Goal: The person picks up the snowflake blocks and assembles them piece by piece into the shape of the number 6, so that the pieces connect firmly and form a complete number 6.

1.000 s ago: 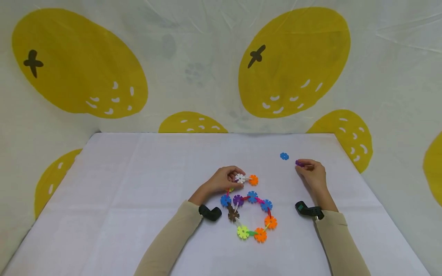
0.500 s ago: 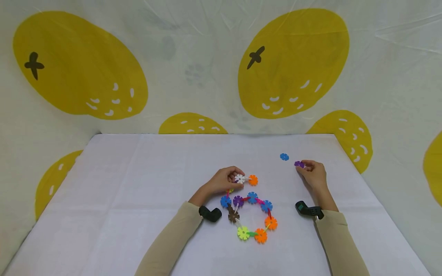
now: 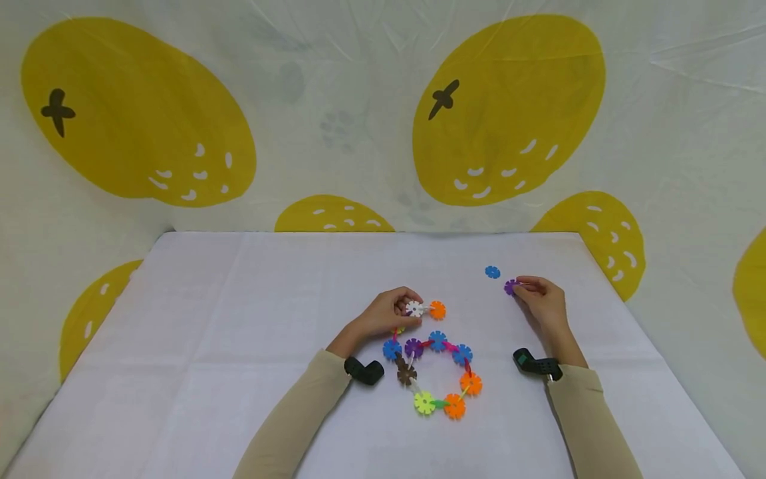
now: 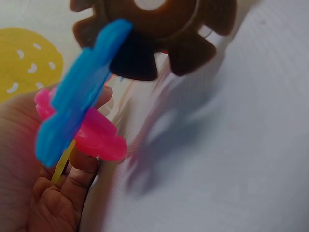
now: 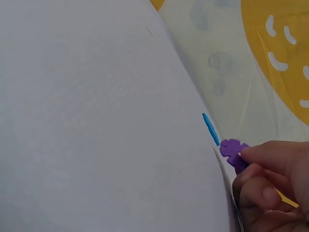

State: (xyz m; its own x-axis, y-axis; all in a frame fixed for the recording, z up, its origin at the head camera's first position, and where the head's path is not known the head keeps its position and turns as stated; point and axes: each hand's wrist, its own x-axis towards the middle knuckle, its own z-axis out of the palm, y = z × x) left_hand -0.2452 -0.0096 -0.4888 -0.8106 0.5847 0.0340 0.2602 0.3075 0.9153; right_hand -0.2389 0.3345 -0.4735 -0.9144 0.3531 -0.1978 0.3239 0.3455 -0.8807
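My left hand (image 3: 385, 313) pinches a white snowflake disc (image 3: 414, 309), part of a chain of notched plastic discs. Joined beyond it is an orange disc (image 3: 437, 310). Below the hand the chain bends into a ring, where a purple disc (image 3: 413, 348) and a lime disc (image 3: 425, 403) show. Close to the left wrist camera hang a brown disc (image 4: 190, 50), a blue disc (image 4: 72, 104) and a pink disc (image 4: 104, 137). Farther right, my right hand (image 3: 544, 303) holds a loose purple snowflake disc (image 3: 510, 287) between thumb and fingers.
A single blue disc (image 3: 493, 272) lies on the white tablecloth (image 3: 269, 372), just beyond the right hand. Behind the table hangs a pale cloth (image 3: 347, 100) with yellow fruit prints. Both wrists wear black devices (image 3: 364, 371).
The purple disc in my right hand has come further out of the fingers and shifted slightly left, turning its flat face into view. The left hand keeps its hold; the ring has shifted slightly right.
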